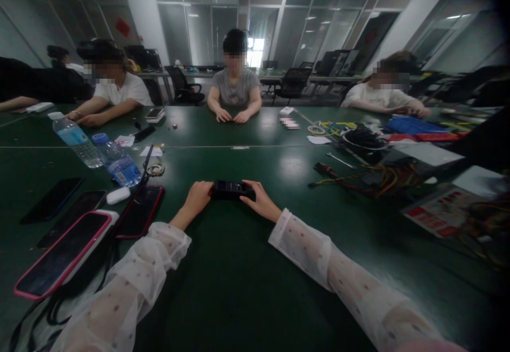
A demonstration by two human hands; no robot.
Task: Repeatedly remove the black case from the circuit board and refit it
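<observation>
A small black device (pixel 228 189) with a little screen and light marks on its upper face is on or just above the green table (pixel 223 267), straight ahead of me. My left hand (pixel 198 196) grips its left end, fingers bent round the edge. At the other end my right hand (pixel 260 199) holds it between thumb and fingers. Both forearms wear sheer white dotted sleeves. The fingers partly cover the device's ends, and its exact kind is unclear.
Left of me lie several phones, one a pink-edged phone (pixel 66 253), a white earbud case (pixel 118 195) and a water bottle (pixel 115 159). To the right are a wrench (pixel 340 160) and tangled cables (pixel 370 179). Across the table sits a person in grey (pixel 235 89), with others at both sides.
</observation>
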